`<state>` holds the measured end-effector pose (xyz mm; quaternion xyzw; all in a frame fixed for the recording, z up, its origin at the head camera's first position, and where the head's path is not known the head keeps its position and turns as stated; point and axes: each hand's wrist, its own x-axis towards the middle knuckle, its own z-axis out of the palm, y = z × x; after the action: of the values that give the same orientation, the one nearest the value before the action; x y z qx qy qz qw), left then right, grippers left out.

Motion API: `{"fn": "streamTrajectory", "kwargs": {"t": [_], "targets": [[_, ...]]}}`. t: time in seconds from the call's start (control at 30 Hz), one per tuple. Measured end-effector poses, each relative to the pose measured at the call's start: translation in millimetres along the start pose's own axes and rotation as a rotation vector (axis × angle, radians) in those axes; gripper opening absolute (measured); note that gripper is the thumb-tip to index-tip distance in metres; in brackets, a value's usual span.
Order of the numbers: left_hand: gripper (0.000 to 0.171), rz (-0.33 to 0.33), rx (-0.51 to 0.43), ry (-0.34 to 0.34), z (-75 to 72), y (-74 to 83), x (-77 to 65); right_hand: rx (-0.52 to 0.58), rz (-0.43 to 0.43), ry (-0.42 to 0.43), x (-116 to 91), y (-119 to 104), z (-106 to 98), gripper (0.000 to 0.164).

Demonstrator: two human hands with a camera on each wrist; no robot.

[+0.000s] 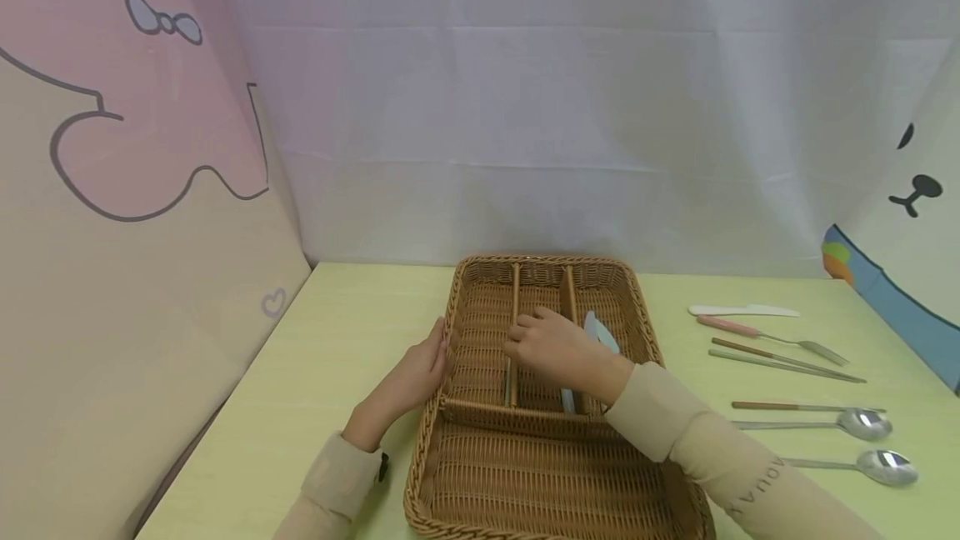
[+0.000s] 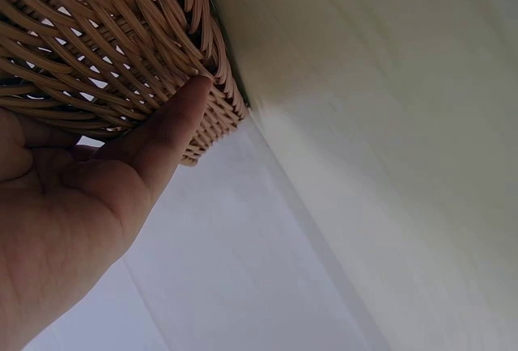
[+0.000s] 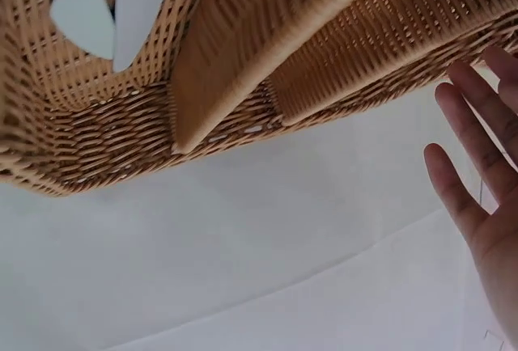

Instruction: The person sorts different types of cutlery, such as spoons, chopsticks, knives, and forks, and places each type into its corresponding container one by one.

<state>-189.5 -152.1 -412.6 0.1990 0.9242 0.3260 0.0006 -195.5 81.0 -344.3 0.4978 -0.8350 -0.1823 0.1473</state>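
Note:
A brown wicker basket (image 1: 540, 421) with dividers stands on the table in the head view. My left hand (image 1: 408, 377) rests against its left outer wall; the left wrist view shows an extended finger (image 2: 174, 128) on the weave. Over the middle compartment is my right hand (image 1: 558, 348), near the left divider (image 1: 515, 298). It holds nothing; in the right wrist view its fingers (image 3: 465, 124) are spread and apart from the wicker. Pale-bladed knives, one light blue (image 1: 602, 332) and one pale green (image 3: 85, 15), lie in the right compartment, partly hidden by the right hand and sleeve in the head view.
Right of the basket lie a white knife (image 1: 742, 310), a pink-handled fork (image 1: 731, 325), chopsticks (image 1: 780, 361), a brown-handled utensil (image 1: 772, 406) and two metal spoons (image 1: 862, 424). A pale cloth (image 1: 480, 107) hangs behind the yellow table (image 1: 360, 307).

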Motion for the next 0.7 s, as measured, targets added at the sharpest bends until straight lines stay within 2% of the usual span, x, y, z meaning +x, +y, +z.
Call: {"fn": "streamTrajectory", "kwargs": {"t": [0.2, 0.43, 0.7], "targets": [[0.049, -0.016, 0.002, -0.014, -0.2, 0.3, 1.1, 0.034, 0.045, 0.088, -17, 15, 0, 0.017], [0.049, -0.025, 0.0, -0.015, -0.4, 1.1, 0.5, 0.05, 0.098, 0.109, -38, 28, 5, 0.024], [0.049, -0.033, 0.001, -0.02, -0.2, 1.2, 2.3, 0.104, 0.182, 0.195, -61, 39, 16, 0.017]]}}
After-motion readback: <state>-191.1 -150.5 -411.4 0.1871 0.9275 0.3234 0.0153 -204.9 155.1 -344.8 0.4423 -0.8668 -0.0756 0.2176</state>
